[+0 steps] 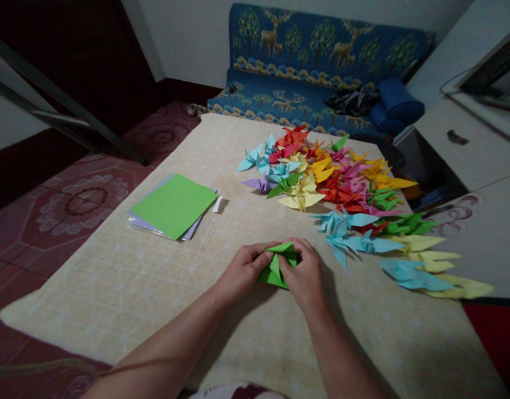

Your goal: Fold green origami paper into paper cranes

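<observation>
Between my two hands is a small green sheet of origami paper [275,272], partly folded, with creases and flaps showing. My left hand [247,266] grips its left edge, thumb on top and fingers behind. On the other side my right hand [303,269] pinches the paper, its thumb pressed onto the middle of the fold. The fingers behind the paper are mostly hidden. Both hands are just above the patterned tablecloth [155,293], near the front of the table.
A stack of square paper [174,205], green on top, lies on a clear plastic wrapper to the left, beside a small white scrap [217,204]. Many-coloured folded paper cranes [304,191] cover the table's right and far side. Behind stands a blue sofa [288,100]; a white cabinet [479,155] is right.
</observation>
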A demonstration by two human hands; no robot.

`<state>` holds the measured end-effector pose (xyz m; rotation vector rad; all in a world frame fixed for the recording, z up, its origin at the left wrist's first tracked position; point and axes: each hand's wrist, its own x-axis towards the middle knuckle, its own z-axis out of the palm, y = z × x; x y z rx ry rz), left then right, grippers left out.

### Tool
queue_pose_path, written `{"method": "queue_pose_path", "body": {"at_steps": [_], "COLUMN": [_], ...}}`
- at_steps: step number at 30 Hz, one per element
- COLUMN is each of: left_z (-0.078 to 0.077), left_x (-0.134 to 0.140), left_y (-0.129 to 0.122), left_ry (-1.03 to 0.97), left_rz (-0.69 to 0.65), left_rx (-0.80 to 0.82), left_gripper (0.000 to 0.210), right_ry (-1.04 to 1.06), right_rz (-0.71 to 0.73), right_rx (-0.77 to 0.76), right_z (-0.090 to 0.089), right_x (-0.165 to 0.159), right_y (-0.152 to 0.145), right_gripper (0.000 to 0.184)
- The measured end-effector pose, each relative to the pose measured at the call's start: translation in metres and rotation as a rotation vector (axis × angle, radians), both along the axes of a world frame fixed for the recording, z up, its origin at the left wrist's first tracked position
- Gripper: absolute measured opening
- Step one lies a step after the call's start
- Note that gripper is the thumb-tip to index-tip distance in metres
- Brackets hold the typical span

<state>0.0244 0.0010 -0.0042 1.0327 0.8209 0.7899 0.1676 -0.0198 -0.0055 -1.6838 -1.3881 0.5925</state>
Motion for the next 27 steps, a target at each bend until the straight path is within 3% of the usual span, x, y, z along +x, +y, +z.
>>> {"method": "queue_pose_path", "body": {"at_steps": [4,15,20,27], "left_z": [-0.0007,0.0026,0.0056,0.0059], "left_x": [-0.0004,-0.0041,-0.0037,-0.0042], "left_y": [0.0007,0.002,0.0016,0.0001], "left_ry": [0.01,0.048,0.051,0.12], "left_rz": [0.034,0.045,0.066,0.049], "left_rx": [-0.019,0.045,-0.007,-0.006], "left_gripper": [0.04,0.045,0.037,0.032], "right_ry": [0.031,0.197,0.205,0.16], "right_rz": [0.004,-0.061,-0.031,0.005], "right_rx": [0.008,0.081,0.111,0.085], "right_z": [0.0,-0.0016,-0.0003,0.0002], "right_x": [0.001,-0.0001,0.0003,0.0032], "right_y": [-0.0001,0.0008,0.0003,0.0001], "right_gripper": [0.005,0.008,0.016,0.006]}}
